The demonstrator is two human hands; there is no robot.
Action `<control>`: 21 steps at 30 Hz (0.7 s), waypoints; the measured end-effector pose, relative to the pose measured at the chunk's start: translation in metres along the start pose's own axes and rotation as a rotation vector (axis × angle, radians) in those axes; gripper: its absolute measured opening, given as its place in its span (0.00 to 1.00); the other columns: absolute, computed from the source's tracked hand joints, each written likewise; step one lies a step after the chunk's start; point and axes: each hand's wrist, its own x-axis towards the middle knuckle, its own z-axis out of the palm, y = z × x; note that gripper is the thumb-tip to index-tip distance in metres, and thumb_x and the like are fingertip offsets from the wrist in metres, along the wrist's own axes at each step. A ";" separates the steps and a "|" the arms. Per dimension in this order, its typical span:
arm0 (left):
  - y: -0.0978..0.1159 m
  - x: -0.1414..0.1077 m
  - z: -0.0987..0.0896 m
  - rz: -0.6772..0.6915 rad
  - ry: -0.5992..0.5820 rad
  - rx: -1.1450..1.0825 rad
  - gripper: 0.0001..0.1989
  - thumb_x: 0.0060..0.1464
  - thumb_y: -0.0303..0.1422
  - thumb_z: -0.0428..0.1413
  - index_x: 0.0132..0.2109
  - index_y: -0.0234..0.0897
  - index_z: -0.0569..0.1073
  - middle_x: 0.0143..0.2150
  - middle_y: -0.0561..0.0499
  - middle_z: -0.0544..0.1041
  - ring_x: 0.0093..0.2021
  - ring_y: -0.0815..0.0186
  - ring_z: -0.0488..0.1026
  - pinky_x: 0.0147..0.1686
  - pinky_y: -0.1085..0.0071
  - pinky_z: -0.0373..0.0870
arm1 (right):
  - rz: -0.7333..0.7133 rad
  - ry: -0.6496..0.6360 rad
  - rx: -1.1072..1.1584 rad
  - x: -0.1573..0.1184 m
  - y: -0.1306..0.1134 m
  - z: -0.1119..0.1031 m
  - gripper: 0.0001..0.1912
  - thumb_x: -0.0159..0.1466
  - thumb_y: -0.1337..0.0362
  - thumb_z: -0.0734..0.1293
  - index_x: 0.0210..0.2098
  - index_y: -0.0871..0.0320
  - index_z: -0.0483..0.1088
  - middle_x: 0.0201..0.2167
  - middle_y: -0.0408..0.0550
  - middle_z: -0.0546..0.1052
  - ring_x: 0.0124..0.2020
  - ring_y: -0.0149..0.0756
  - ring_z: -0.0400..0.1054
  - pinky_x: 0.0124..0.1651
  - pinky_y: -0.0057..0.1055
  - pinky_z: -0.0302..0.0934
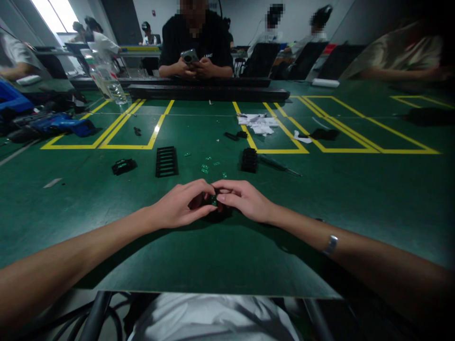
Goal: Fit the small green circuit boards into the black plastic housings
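Note:
My left hand [185, 203] and my right hand [245, 200] meet at the middle of the green table [220, 260]. Between their fingertips they hold a small dark part with a green piece [213, 200] on it; its exact shape is partly hidden by the fingers. Just beyond my hands lie several small green pieces [205, 168]. To their left is a black slotted rack [166, 162], and farther left a black part with green on it [123, 166]. On the right a black ribbed block [249, 160] sits beside a screwdriver [279, 164].
Crumpled white paper [259, 124] and small black parts [236, 136] lie farther back. Blue-and-black tools [60, 125] and clear bottles [115, 87] stand at the left. A long black bar [209, 92] crosses the far side, where a person [197, 42] holds a phone.

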 end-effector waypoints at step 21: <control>0.002 0.000 0.000 -0.032 -0.030 -0.002 0.14 0.62 0.35 0.58 0.52 0.36 0.68 0.42 0.49 0.74 0.35 0.69 0.71 0.35 0.73 0.67 | 0.016 -0.017 0.026 0.000 0.002 0.001 0.13 0.67 0.64 0.66 0.50 0.60 0.74 0.32 0.44 0.74 0.32 0.31 0.68 0.35 0.26 0.61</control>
